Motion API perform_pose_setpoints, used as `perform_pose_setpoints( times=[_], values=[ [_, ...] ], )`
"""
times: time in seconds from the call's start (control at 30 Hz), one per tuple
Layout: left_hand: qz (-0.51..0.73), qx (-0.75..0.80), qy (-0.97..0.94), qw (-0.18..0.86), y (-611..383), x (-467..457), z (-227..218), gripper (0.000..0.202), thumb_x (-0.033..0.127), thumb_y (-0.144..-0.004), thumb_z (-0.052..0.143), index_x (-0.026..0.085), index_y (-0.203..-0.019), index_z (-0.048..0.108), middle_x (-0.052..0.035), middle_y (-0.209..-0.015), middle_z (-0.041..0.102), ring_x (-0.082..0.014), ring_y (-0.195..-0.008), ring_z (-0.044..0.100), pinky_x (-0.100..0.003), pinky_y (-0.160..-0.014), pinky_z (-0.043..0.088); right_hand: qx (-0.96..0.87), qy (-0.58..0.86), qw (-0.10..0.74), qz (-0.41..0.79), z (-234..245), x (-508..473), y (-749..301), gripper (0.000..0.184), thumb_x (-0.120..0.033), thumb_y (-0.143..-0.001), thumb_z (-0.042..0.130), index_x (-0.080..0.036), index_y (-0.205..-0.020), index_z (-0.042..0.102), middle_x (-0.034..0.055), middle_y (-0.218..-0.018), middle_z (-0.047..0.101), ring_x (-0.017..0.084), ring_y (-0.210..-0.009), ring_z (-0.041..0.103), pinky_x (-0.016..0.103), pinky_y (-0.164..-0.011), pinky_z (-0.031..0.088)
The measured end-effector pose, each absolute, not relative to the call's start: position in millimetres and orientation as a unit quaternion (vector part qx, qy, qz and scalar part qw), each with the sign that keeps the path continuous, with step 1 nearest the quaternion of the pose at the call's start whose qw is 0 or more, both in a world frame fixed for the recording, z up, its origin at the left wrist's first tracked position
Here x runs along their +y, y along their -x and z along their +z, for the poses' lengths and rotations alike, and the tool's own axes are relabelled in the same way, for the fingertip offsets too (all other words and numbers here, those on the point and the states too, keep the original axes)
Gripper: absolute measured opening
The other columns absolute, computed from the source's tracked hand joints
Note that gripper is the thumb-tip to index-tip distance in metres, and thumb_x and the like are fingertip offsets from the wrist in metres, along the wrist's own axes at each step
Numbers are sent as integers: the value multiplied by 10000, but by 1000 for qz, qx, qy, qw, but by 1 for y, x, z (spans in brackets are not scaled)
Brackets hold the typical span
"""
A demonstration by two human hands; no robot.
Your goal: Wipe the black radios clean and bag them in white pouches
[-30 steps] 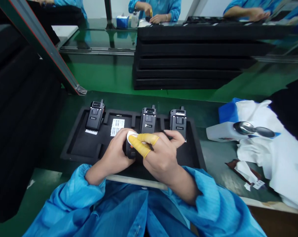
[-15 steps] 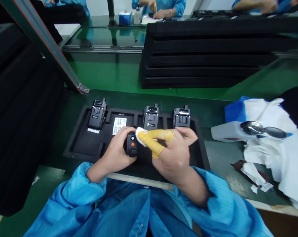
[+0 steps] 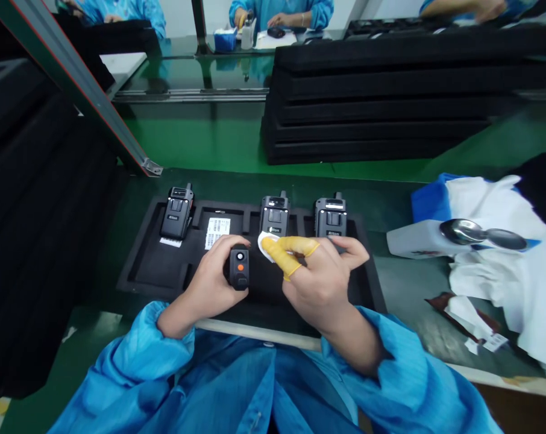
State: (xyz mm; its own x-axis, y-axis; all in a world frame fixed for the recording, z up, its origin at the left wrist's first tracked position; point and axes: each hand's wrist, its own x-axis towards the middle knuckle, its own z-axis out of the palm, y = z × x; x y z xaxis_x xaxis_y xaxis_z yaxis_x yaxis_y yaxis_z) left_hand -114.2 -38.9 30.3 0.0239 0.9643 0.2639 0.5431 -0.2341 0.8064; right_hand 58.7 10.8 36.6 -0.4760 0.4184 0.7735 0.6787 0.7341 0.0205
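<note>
My left hand (image 3: pixel 210 280) is wrapped round a black two-way radio (image 3: pixel 240 268), whose near end shows a white dot and an orange button. Yellow finger cots cover the thumb and a finger of my right hand (image 3: pixel 320 277), which pinches a small white cleaning pad (image 3: pixel 267 246) just right of that radio, apart from it. Beyond my hands lies a black foam tray (image 3: pixel 150 283) bearing a radio at the left (image 3: pixel 176 214), one in the middle (image 3: pixel 274 214) and another at the right (image 3: pixel 330 214). A white barcode label sheet (image 3: pixel 217 232) lies in a tray slot.
At the right stand a white bottle with a metal cap (image 3: pixel 415 240), a blue box (image 3: pixel 429 202) and crumpled white cloths (image 3: pixel 481 277). Stacked black foam trays rise at the back (image 3: pixel 381 102) and left (image 3: pixel 42 211). A metal post (image 3: pixel 83 90) slants at left. Co-workers in blue (image 3: pixel 282 12) sit opposite.
My right hand has drawn the white pad slightly right, away from the radio in my left hand. The radio stays in nearly the same place. A co-worker's hands opposite have shifted.
</note>
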Motion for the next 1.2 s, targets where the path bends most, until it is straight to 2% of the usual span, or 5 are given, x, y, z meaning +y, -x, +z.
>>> perform_pose_setpoints(
  times=[0.2, 0.37, 0.63, 0.83, 1.2],
  values=[
    [408, 570, -667, 251, 111, -40, 31, 497, 64, -578, 559, 215, -1048, 505, -42, -1029, 608, -215, -975, 606, -365, -856, 495, -848, 282, 436, -105, 36, 2, -46, 325, -43, -816, 461, -261, -830, 702, -41, -733, 644, 98, -756, 508, 364, -877, 236],
    [384, 614, -643, 247, 120, -36, 36, 488, 139, -611, 608, 205, -1087, 525, -56, -1053, 632, -220, -987, 623, -384, -896, 492, -838, 336, 409, -130, 24, 15, -80, 285, 24, -700, 461, -191, -556, 581, -20, -652, 576, 100, -678, 450, 349, -816, 253],
    [215, 783, -572, 116, 144, 32, 65, 961, 463, -706, 687, 44, -1445, 238, -218, -1143, 633, -349, -1066, 615, -437, -873, 486, -795, 431, 414, -110, -15, 2, -138, 241, 21, -603, 450, -180, -511, 545, 4, -610, 519, 118, -625, 442, 345, -765, 306],
    [19, 808, -586, 57, 121, 59, 60, 856, 450, -791, 623, 55, -1446, 239, -244, -1163, 579, -372, -997, 645, -395, -793, 494, -774, 454, 433, -84, -24, -2, -138, 243, 11, -628, 456, -184, -530, 562, -5, -657, 568, 107, -629, 457, 341, -776, 315],
    [20, 872, -488, 1, 186, 35, 56, 793, 549, -803, 554, 84, -1405, 330, -262, -1211, 498, -431, -1115, 549, -483, -854, 467, -781, 437, 437, -91, -22, 0, -140, 247, 31, -629, 454, -181, -524, 526, 1, -647, 551, 113, -610, 462, 338, -738, 325]
  ],
)
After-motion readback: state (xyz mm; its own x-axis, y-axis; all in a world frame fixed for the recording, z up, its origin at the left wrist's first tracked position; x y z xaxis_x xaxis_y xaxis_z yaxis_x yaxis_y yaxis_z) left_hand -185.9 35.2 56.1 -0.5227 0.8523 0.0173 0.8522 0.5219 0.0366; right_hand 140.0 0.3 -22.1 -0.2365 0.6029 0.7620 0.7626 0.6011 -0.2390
